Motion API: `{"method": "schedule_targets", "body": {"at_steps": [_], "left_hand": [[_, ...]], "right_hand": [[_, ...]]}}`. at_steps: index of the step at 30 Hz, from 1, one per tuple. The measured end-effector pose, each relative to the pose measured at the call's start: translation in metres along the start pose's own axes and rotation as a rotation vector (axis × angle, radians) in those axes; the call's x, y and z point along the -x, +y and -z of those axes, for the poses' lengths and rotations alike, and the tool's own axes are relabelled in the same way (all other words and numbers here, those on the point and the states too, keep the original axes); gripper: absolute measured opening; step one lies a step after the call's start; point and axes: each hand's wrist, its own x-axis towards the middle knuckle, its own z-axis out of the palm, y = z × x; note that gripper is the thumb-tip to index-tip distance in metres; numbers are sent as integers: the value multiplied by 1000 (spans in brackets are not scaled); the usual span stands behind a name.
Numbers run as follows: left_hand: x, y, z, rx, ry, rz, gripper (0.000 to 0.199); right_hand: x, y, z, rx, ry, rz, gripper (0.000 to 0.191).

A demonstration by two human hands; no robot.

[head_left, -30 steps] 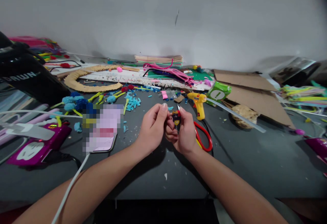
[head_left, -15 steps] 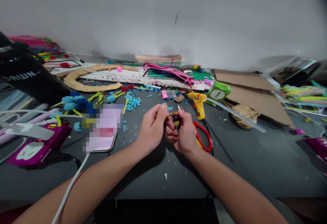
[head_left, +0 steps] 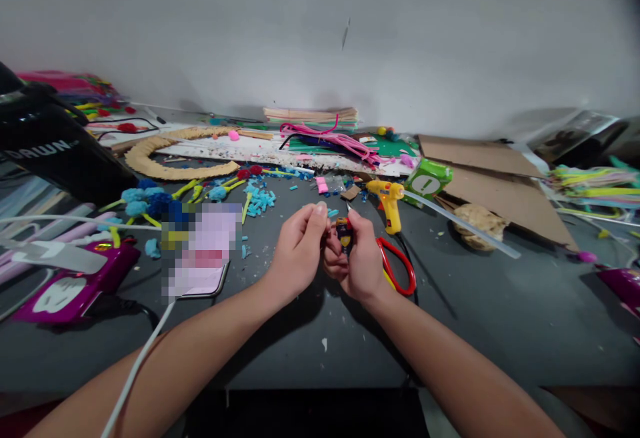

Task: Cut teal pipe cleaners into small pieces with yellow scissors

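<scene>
Tabletop (head_left: 280,365): grey and chip-strewn, it extended beneath and all around the fingers.
Cardboard (head_left: 490,195): lay well beyond the right fingers, to their right.
Black bottle (head_left: 65,168): leaned far to the left of the left fingers.
Cream curved strip (head_left: 190,172): lay beyond the left fingers, to their left.
Left hand (head_left: 297,245): thumb and fingers were together; anything pinched between them was hidden.
Right hand (head_left: 367,258): fingers were clamped on the tool, close beside the left fingertips.
Phone (head_left: 210,251): lay left of the left fingers; its white cable (head_left: 143,351) crossed the left forearm and could have snagged it.
Tool (head_left: 345,233): sat in the right fingers, metal tip projecting past them; red and yellow handles showed beside that hand. Its exact kind could not be told.
Glue gun (head_left: 393,211): stood just right of the right fingers, probably limiting sideways movement.
Green packet (head_left: 426,181): lay behind the glue gun, beyond the right fingers.
Blue pieces (head_left: 260,201): lay piled beyond the left fingers, short and loose, suggesting material already cut.
Single blue bit (head_left: 333,213): appeared just beyond the left fingertips; contact could not be judged.
</scene>
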Motion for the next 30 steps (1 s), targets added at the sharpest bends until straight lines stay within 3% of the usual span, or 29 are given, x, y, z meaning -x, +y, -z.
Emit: {"method": "schedule_targets", "body": {"at_steps": [8,19,30], "left_hand": [[-1,0,0,-2,-9,-10,39],[0,0,0,3,8,-14,39],[-7,7,2,176,-88,170,40]], "right_hand": [[0,1,1,4,25,-8,47],[0,1,1,-13,-13,-1,56],[1,-3,0,-7,-44,-12,56]]}}
